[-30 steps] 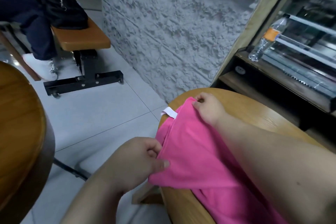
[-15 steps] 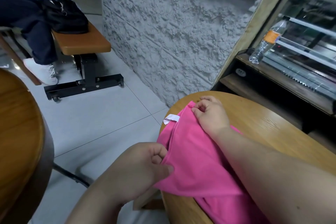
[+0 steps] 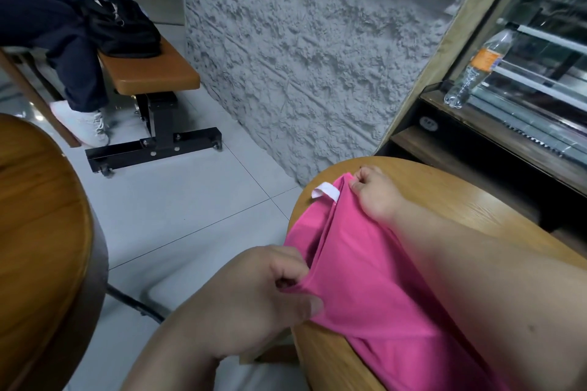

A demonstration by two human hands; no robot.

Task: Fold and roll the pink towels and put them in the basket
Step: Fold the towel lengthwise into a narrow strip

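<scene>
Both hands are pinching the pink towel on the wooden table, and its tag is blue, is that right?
Not quite: the tag is white, not blue, as the head view shows. The left hand and right hand do both pinch the towel on the table.

views: one only, head-worn, wide-angle; no second view to overlap with.
position: above and just behind both forearms, at the rim of the round wooden table [image 3: 460,197].
facing: forward and down, rolled slightly; verticals lean near the frame edges.
near field: left hand [image 3: 254,298], right hand [image 3: 374,194] and pink towel [image 3: 365,279] close up, filling lower centre and right.
mid field: tiled floor [image 3: 190,216]; second table [image 3: 38,232] cropped at left edge.
far field: bench [image 3: 149,73] upper left, grey textured wall [image 3: 301,57] top centre, display case [image 3: 540,73] with bottle [image 3: 476,70] upper right.
</scene>
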